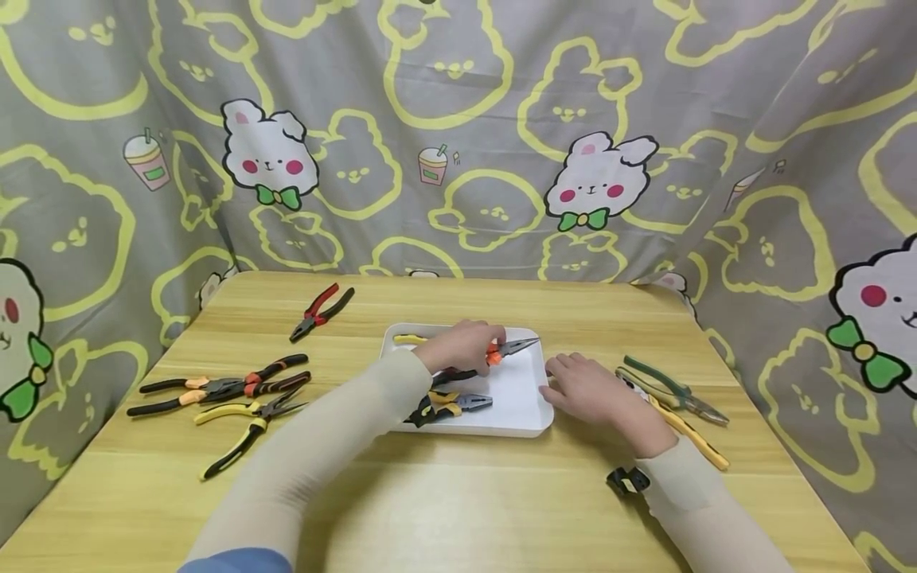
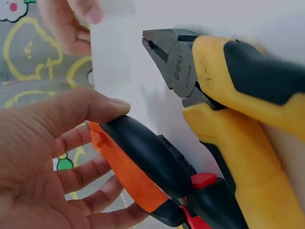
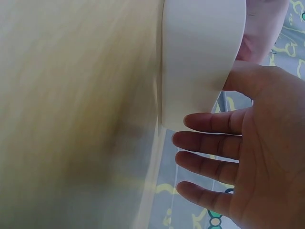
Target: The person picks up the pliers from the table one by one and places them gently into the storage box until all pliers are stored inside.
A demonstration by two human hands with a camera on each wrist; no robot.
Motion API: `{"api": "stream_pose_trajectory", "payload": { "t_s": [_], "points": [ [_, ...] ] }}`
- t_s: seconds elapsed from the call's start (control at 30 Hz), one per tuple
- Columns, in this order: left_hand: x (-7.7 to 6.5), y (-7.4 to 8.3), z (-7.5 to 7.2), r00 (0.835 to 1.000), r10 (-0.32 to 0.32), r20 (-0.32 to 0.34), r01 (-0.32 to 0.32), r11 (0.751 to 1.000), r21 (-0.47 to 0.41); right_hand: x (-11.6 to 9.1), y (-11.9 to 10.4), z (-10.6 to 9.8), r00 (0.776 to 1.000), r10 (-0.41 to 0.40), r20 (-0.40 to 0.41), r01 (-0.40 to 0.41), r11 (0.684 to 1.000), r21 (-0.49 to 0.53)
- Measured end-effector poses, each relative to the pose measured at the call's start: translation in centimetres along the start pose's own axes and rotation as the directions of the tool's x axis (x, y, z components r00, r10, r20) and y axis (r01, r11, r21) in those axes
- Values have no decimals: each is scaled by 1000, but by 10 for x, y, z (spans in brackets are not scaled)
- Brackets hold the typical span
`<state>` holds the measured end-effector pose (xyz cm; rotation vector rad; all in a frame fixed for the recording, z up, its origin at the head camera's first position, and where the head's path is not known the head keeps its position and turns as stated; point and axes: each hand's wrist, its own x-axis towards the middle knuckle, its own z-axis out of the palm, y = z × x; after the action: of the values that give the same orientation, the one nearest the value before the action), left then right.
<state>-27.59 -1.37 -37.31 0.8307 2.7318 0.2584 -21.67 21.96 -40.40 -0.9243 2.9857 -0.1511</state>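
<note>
Over the white tray [image 1: 512, 398], my left hand [image 1: 462, 348] grips long-nose pliers [image 1: 517, 347] by the orange and black handle [image 2: 138, 152]. Its thumb lies on the black part, with the fingers beneath. The long nose points right, towards the tray's corner. Yellow-and-black pliers [image 2: 233, 95] lie in the tray beside the held pair, jaws together. Black handles with red show under my left hand, and a yellow handle [image 1: 410, 340] pokes out at the back. At the tray's right end, my right hand [image 3: 267, 143] touches the wall with straight, spread fingers, its thumb at the rim.
Left of the tray lie red-and-black pliers [image 1: 318, 314], orange-and-black pliers [image 1: 222, 388] overlapping another pair, and yellow-and-black long-nose pliers [image 1: 259, 414]. To the right are green-handled pliers [image 1: 677, 391] and a yellow-handled tool [image 1: 691, 438]. A patterned curtain [image 1: 458, 207] encloses the wooden table [image 1: 458, 493].
</note>
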Motion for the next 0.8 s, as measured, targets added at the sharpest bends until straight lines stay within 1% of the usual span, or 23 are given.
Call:
{"api": "stream_pose_trajectory", "payload": {
  "t_s": [0.17, 0.33, 0.5, 0.63, 0.8],
  "points": [
    [7, 3, 1, 1000, 13, 19, -13, 1000, 27, 0, 0, -1, 1000, 6, 13, -6, 1000, 7],
    [11, 7, 2, 999, -1, 35, 1, 1000, 14, 0, 1, 1, 1000, 4, 8, -4, 1000, 1],
    [10, 9, 0, 999, -8, 32, 8, 1000, -2, 0, 2, 2, 1000, 6, 7, -6, 1000, 0],
    [6, 8, 0, 998, -14, 58, 13, 1000, 4, 1, 3, 4, 1000, 2, 5, -2, 1000, -1],
    [0, 8, 1, 996, 3, 84, -7, 999, 46, 0, 3, 4, 1000, -6, -2, 6, 1000, -7]
  ]
}}
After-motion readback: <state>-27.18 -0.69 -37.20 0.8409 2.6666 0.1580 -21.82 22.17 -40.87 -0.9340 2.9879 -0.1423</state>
